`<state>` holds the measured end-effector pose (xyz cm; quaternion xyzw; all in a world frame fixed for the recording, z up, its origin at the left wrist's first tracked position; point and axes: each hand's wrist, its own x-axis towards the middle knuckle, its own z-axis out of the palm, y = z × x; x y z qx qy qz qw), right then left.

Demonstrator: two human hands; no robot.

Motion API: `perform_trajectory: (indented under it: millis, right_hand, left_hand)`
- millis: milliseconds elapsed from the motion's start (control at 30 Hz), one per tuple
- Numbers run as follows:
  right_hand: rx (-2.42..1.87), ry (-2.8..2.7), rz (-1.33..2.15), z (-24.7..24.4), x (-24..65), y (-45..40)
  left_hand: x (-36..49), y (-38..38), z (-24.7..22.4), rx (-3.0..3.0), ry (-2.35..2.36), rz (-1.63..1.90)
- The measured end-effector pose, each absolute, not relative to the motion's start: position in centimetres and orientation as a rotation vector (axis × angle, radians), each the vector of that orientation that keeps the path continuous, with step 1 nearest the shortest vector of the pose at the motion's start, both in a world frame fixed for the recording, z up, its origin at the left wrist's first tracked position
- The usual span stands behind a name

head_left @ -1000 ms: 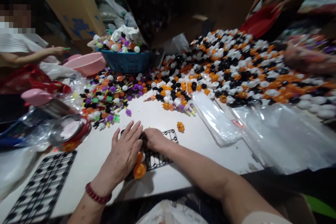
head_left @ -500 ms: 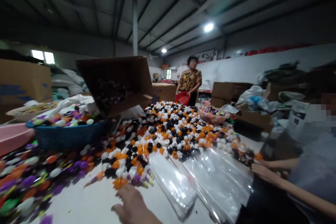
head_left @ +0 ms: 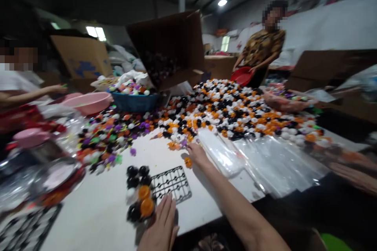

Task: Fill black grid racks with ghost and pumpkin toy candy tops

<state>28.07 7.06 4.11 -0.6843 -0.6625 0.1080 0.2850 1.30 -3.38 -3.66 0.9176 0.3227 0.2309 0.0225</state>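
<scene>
My left hand [head_left: 161, 221] lies flat at the table's front, fingers stretched out, against the lower edge of a black plastic grid [head_left: 172, 183]. Beside its fingertips, small round black, white and orange pieces [head_left: 144, 193] stand in two rows at the grid's left side. My right hand [head_left: 198, 153] reaches forward to the near edge of a large heap of black, white and orange pieces [head_left: 232, 111]. Its fingers are stretched toward a few loose pieces, a purple one [head_left: 183, 142] among them. A single orange piece [head_left: 187, 162] lies just below that hand.
Clear plastic bags [head_left: 279, 160] lie right of my right arm. A tilted cardboard box [head_left: 173, 43], a blue basin [head_left: 132, 102] and a pink basin [head_left: 88, 103] stand behind. Another grid [head_left: 28, 227] lies front left. Co-workers are at left, right and behind the heap.
The view has swung down and left, bringing my left hand, the grid and its rows of pieces into sight. A hand of mine is again at the heap's near edge.
</scene>
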Motion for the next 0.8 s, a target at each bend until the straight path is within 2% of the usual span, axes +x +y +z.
perform_trajectory:
  millis: [200,400,600,800]
  right_hand:
    - [-1.566,-1.615,0.581,1.4,23.9,3.8]
    - [-1.454,-1.514,0.839,0.1,20.0,0.5]
    - [-1.342,-1.239,1.234,-2.2,17.0,-0.5]
    - [-1.349,-1.37,1.247,-2.7,14.8,-1.2]
  left_hand:
    - [-0.2,-4.5,-5.4,2.927,1.256,0.552]
    - [-0.8,-4.5,-5.1,2.868,1.283,0.492]
    - [-1.8,-5.5,-4.9,2.721,1.353,0.873]
    - [-2.4,-5.5,-5.0,2.597,1.526,0.978]
